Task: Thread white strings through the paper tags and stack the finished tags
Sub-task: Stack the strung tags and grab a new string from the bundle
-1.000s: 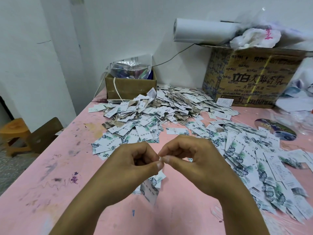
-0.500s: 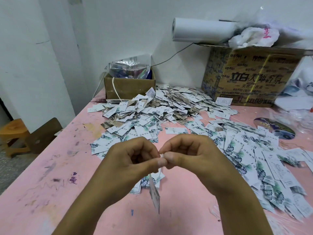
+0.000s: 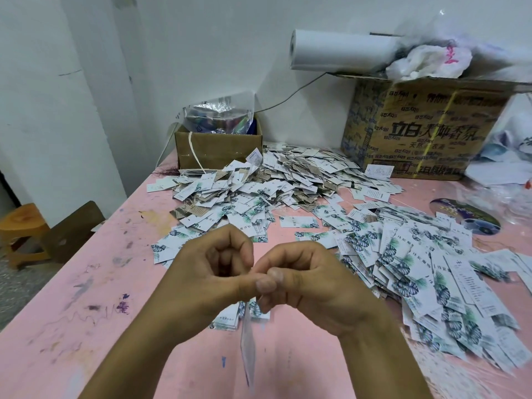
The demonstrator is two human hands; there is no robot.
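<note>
I see left hand (image 3: 213, 272) and right hand (image 3: 311, 283) curled, pinching the string (image 3: 260, 298) mid-frame | tag (image 3: 247, 344) has dropped to dangle edge-on below them, over the desk (image 3: 86, 312) | threading likely done, stack next

Bare pink table (image 3: 72, 298) at left; tag heaps (image 3: 288, 174) ahead and right; cardboard boxes (image 3: 431, 131) behind.

I see two bare arms over the pink table (image 3: 86, 298). They are bare from the near edge of the table up to the wrists. The left hand (image 3: 213, 272) and the right hand (image 3: 311, 286) are bare too. The thumb nails are short. Small folds show on the knuckles and on the right wrist.
</note>
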